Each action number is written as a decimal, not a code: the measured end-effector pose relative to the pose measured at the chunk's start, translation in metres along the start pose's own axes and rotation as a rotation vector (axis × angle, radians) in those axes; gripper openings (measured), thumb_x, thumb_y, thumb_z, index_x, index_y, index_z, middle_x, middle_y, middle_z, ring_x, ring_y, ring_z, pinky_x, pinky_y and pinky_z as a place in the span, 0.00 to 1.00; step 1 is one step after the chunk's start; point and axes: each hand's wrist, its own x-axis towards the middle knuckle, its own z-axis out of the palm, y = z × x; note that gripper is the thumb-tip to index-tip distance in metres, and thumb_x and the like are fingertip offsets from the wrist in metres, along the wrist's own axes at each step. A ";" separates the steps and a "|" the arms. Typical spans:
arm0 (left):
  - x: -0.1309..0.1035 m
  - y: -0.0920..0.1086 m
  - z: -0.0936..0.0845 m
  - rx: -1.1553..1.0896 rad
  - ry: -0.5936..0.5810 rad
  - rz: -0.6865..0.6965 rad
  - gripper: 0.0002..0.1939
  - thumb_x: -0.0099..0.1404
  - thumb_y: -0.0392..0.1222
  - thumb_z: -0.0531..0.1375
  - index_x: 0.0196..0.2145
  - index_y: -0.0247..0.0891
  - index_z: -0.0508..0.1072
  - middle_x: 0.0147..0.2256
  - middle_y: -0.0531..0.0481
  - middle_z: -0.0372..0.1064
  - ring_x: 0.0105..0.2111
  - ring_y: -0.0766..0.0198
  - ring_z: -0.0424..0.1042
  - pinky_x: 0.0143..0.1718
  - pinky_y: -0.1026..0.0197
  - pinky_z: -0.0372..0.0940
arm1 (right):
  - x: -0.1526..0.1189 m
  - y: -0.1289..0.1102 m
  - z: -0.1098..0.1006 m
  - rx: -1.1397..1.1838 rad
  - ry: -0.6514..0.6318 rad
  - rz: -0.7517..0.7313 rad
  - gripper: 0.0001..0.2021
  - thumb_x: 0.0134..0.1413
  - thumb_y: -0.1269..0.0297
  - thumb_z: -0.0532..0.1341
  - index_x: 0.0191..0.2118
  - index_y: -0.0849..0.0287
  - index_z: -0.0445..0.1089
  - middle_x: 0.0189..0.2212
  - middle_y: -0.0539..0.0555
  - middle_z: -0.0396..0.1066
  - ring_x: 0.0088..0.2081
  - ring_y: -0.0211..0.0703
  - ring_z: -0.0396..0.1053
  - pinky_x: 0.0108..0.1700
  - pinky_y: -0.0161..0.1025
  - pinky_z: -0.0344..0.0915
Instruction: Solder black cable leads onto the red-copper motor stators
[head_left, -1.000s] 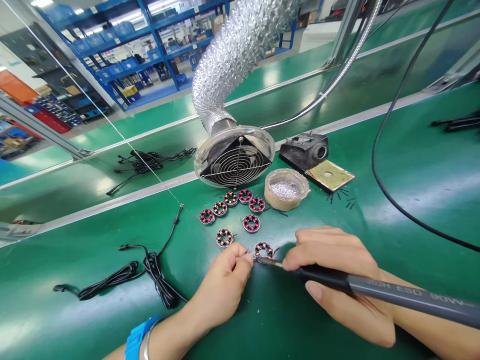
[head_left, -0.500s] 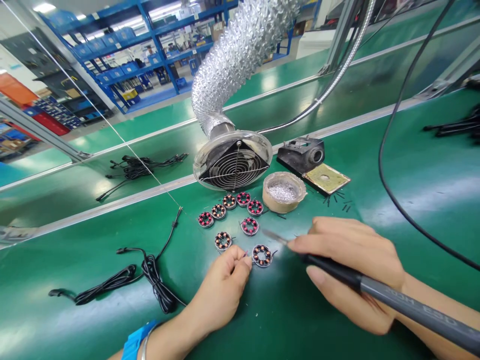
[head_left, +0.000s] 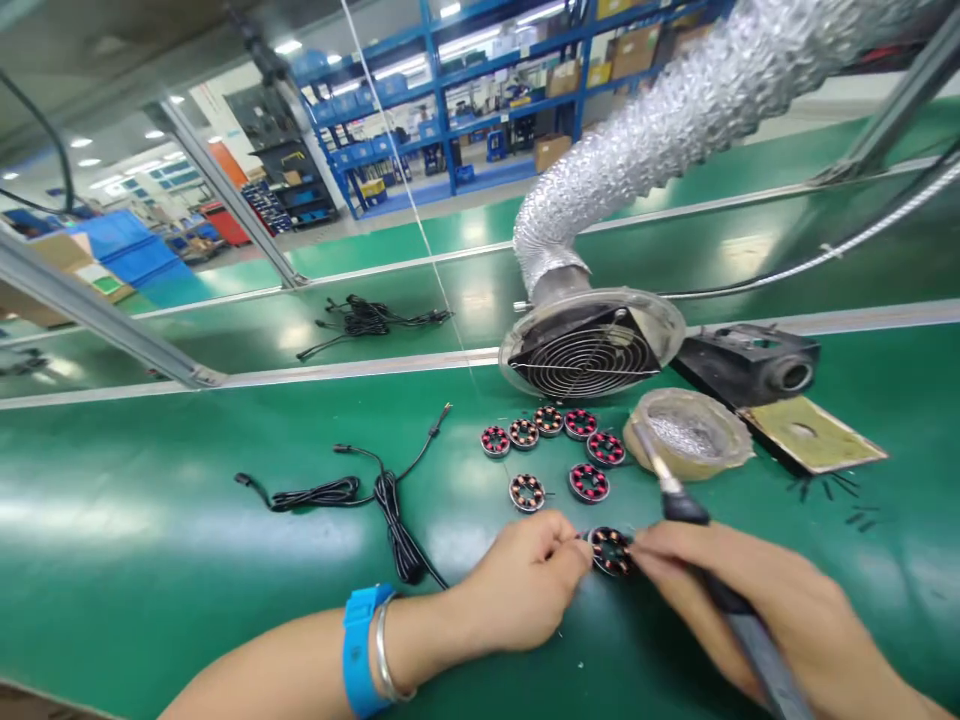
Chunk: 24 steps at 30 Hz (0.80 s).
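My left hand (head_left: 536, 580) pinches a thin wire end at the left side of a round coil with copper windings (head_left: 611, 551). At the coil's right edge are the fingertips of my right hand (head_left: 765, 600), which also holds a soldering iron (head_left: 686, 508) with its tip pointing up and left, in front of the tub. Several more ring coils, such as a red one (head_left: 589, 483) and a copper one (head_left: 527, 493), lie beyond my hands. A round tub (head_left: 690, 435) of silvery material stands behind the iron.
A fume extractor (head_left: 592, 345) with a silver duct stands behind the coils. At the right are an iron stand (head_left: 780, 365) and a yellow sponge (head_left: 817, 430). Bundled black cables (head_left: 397, 525) lie on the green table (head_left: 187, 500) at the left.
The view has shifted left. My right hand has moved in to the coil's right edge, and the iron now points more steeply upward. My left hand still pinches at the coil's left side.
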 end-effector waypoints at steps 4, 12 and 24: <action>0.000 -0.001 -0.003 -0.045 -0.010 -0.008 0.11 0.68 0.39 0.52 0.26 0.39 0.59 0.15 0.63 0.53 0.14 0.73 0.48 0.16 0.69 0.47 | -0.002 -0.005 0.022 0.102 -0.112 -0.098 0.07 0.59 0.73 0.56 0.40 0.55 0.66 0.23 0.47 0.69 0.21 0.35 0.68 0.24 0.30 0.67; -0.002 0.009 -0.010 -0.154 -0.149 -0.172 0.07 0.62 0.43 0.53 0.29 0.38 0.63 0.21 0.58 0.65 0.10 0.73 0.59 0.09 0.70 0.53 | -0.004 0.001 0.024 0.137 -0.028 -0.071 0.07 0.57 0.76 0.57 0.39 0.56 0.65 0.24 0.47 0.71 0.22 0.34 0.68 0.25 0.29 0.67; -0.005 0.006 -0.017 0.068 -0.032 0.019 0.10 0.53 0.43 0.54 0.26 0.34 0.71 0.22 0.53 0.65 0.22 0.68 0.59 0.22 0.66 0.53 | -0.004 0.005 0.019 0.208 -0.091 -0.035 0.09 0.56 0.76 0.57 0.41 0.56 0.65 0.27 0.48 0.71 0.24 0.35 0.66 0.27 0.31 0.65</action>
